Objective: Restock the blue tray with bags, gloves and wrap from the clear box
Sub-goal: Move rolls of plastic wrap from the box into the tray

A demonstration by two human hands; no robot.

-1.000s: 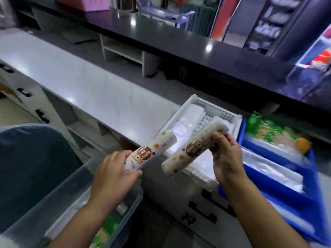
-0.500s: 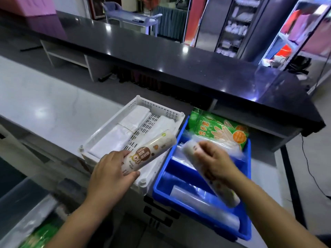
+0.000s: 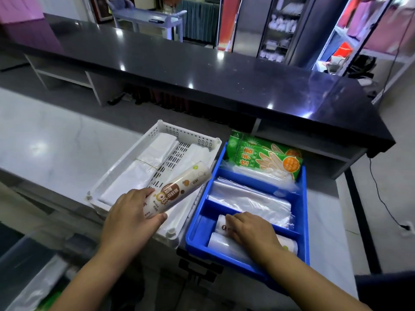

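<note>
Left hand (image 3: 132,218) clenched round a roll of wrap (image 3: 179,189): we see four fingers over the top of its near end and the thumb pressed along the underside. The wrist is straight and the forearm comes up from bottom left. The roll sticks out up and to the right of the grip, tilted with its far end raised, held in the air over the near right part of a white basket (image 3: 157,133). Beyond the grip, folded white bags (image 3: 152,158) lie in that basket.

Right hand (image 3: 251,232), off to the right of the left grip, lies palm down on a second roll (image 3: 221,223), fingers pointing left across it. The thumb is hidden under the palm, so we cannot tell if it clasps the roll or only rests on it. That roll lies in the nearest compartment of the blue tray (image 3: 197,225); the hand covers its middle and only the two ends show. Just nearer than the hand is a clear-wrapped roll (image 3: 224,243), partly hidden by the wrist. Past the fingers, the middle compartment holds clear bags (image 3: 251,200) and the far one green glove packs (image 3: 265,158). The tray sits just beside the basket.

Far below-left of the left grip is the clear box (image 3: 27,277), blurred and cut off by the frame; we cannot make out its contents
</note>
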